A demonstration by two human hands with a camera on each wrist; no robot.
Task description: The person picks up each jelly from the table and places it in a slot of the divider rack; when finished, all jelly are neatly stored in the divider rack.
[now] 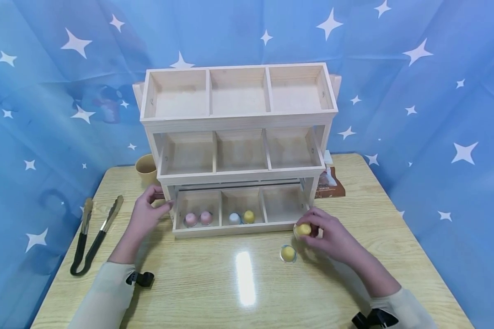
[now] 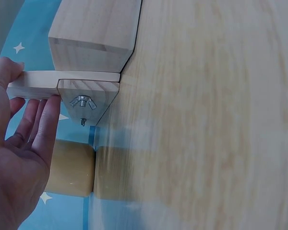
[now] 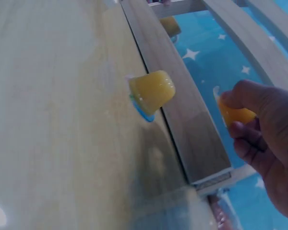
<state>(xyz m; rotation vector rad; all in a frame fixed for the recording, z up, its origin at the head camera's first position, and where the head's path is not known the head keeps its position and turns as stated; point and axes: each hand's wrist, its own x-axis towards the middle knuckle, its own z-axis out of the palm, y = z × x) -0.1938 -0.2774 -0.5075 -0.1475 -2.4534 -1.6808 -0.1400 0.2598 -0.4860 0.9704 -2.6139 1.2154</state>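
My right hand (image 1: pixel 329 233) pinches a yellow jelly cup (image 1: pixel 303 229) by the front right corner of the wooden rack's lowest tray. The same cup (image 3: pixel 236 115) shows between thumb and fingers in the right wrist view. On the table just in front stands another yellow jelly cup (image 1: pixel 288 253). My left hand (image 1: pixel 146 212) grips the left side frame of the three-tier wooden rack (image 1: pixel 238 121), thumb on one face and fingers on the other. In the bottom tray, two pink jelly cups (image 1: pixel 198 219) sit in the left compartment; a white cup (image 1: pixel 234 219) and a yellow cup (image 1: pixel 249 216) share the middle one.
Black-handled tongs (image 1: pixel 92 237) lie on the table (image 1: pixel 197 283) at the left. A tan cup (image 1: pixel 147 167) stands behind the rack's left side. A brown packet (image 1: pixel 331 185) lies behind its right side. Blue star-patterned cloth (image 1: pixel 428 91) surrounds the table.
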